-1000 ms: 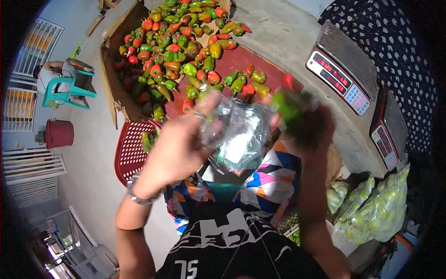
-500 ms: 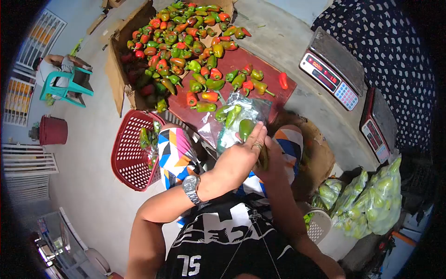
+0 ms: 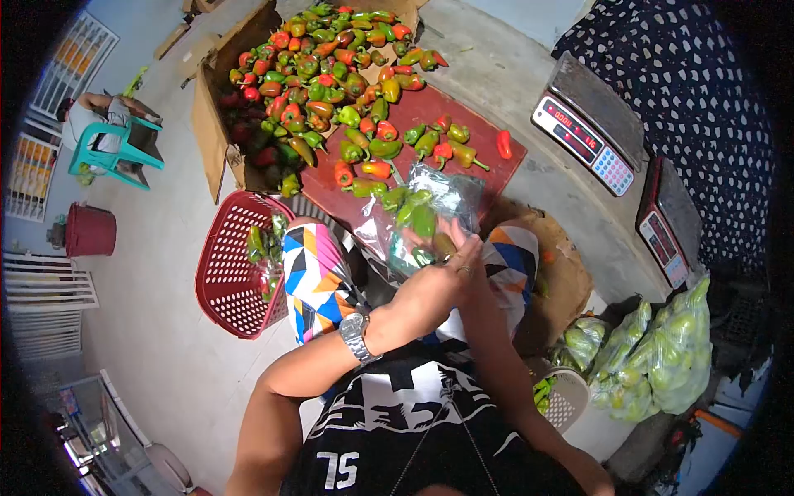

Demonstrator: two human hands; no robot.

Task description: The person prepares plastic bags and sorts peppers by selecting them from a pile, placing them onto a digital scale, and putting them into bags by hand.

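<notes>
Grip hard to tell: left hand point(image 3: 430, 289) overlaps right hand point(image 3: 476, 281) at clear bag point(image 3: 447, 192) of green peppers point(image 3: 423, 221)

Carries green, orange and red peppers point(image 3: 427, 145) loose in clusters across the red counter point(image 3: 420, 107). Holds a lone red pepper point(image 3: 504, 145) near the right edge. Meets, at the far left, an open cardboard box point(image 3: 207, 136) heaped with more.

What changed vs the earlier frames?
Right hand swung inward to the clear bag; green peppers now show inside. Left hand shifted from the bag's left side to its near-right edge. Top readout on the upper scale dropped. Red basket stayed put.
</notes>
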